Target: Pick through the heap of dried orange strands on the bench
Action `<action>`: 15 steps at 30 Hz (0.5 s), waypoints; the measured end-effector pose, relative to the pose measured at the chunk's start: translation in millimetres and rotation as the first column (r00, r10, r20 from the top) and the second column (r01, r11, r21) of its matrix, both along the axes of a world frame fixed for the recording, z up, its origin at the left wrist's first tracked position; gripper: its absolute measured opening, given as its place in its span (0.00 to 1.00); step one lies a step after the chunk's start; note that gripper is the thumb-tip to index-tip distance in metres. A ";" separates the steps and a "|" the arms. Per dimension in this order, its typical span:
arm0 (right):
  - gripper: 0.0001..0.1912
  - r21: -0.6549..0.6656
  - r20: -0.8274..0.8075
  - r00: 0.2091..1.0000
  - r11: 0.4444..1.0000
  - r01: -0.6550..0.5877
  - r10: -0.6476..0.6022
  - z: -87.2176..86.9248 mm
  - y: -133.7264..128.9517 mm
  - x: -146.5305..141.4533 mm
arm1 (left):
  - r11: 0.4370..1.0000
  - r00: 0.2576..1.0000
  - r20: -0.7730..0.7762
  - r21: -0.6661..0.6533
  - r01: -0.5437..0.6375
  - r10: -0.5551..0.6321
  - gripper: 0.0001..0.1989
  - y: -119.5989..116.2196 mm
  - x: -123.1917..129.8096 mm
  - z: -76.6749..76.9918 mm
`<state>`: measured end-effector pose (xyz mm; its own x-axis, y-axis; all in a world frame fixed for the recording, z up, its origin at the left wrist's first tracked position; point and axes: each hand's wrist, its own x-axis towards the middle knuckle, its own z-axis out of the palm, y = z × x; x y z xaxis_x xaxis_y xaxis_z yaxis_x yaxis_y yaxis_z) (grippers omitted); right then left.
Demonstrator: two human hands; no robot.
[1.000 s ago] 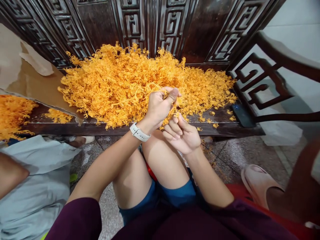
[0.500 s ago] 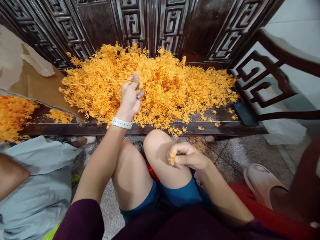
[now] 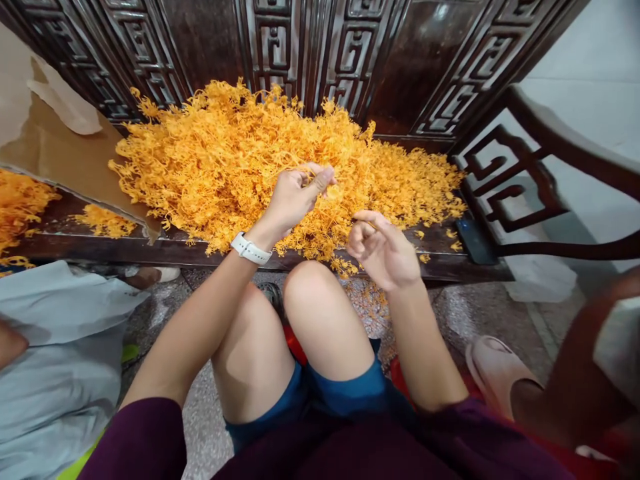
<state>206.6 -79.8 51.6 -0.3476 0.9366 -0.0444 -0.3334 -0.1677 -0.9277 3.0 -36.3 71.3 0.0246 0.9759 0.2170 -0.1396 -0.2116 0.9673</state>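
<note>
Fingers of the left hand (image 3: 293,199), near the middle of the frame, pinch together on a thin orange stem (image 3: 309,171). Right of it, the right hand (image 3: 384,252) has bent fingers; can't tell if they hold anything. A big orange pile (image 3: 225,157) fills the upper middle, on a dark bench (image 3: 443,243).

Orange-yellow pile (image 3: 220,160), dark brown fretwork-patterned bench back (image 3: 210,47), white wristband (image 3: 251,249), speckled grey floor (image 3: 204,407)

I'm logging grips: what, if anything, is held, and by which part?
Left hand: apparently an orange strand, exact gripped part unclear. Right hand: can't tell.
</note>
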 end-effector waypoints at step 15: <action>0.25 0.122 0.036 0.999 0.992 -0.011 0.006 4.1 -16.5 -33.5 | 0.992 0.989 0.077 0.026 0.127 -0.128 0.22 -9.2 31.2 -3.3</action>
<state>173.1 -96.3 55.7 -0.3560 0.9327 0.0577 -0.2993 -0.0553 -0.9526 34.2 -45.5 68.1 0.1307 0.9611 0.2434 -0.2423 -0.2071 0.9478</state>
